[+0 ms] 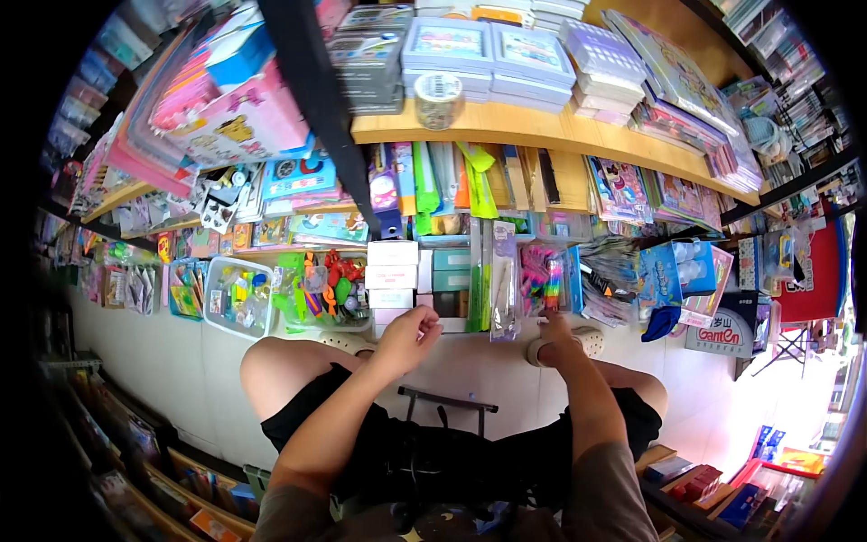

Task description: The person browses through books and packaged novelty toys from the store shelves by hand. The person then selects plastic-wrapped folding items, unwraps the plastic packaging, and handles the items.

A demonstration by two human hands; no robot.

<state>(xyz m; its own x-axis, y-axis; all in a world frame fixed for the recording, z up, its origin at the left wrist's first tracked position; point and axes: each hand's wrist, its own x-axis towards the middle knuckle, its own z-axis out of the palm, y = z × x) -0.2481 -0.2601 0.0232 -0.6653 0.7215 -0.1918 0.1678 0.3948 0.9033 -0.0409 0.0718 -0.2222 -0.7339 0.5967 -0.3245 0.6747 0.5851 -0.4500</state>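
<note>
My left hand (411,338) is held in front of the stacked small white boxes (392,276), its fingers loosely curled and nothing visible in them. Beside those, green boxes (451,282) sit in an upright stack. My right hand (557,327) is at the lower front edge of a clear plastic bin (533,312), its fingers closed there and partly hidden. Rainbow-coloured items (543,271) fill that bin. Between my hands stand a long clear pack (503,280) and green strip-shaped packs (479,280).
A white tub (239,296) of small packets and a bin of colourful toys (332,285) stand to the left. Pens in packs (607,278) and a blue box (661,274) are to the right. Above is a wooden shelf (506,124) with a tape roll (439,101). Below me is a stool (447,398).
</note>
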